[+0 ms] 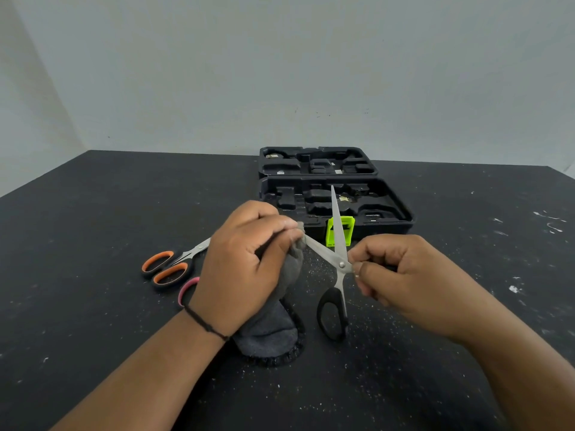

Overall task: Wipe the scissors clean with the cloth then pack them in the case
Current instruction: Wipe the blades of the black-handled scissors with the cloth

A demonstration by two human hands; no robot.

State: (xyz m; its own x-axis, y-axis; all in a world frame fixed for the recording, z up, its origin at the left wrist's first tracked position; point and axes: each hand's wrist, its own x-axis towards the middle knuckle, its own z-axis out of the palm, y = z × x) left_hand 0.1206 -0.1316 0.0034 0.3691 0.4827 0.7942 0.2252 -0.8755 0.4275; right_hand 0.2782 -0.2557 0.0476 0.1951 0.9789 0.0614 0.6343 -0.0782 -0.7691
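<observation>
The black-handled scissors (337, 259) are held wide open above the table (93, 306), near the open case (395, 209). One shiny blade is pinched inside the grey cloth (292, 269) by the left hand (245, 262). The pivot is pinched by the right hand (401, 272).

Worn on the head, wide-angle; looking forward and down across a black table (93, 244) toward a pale wall (280, 73); close above both hands; far table edge in view; no second view.
</observation>
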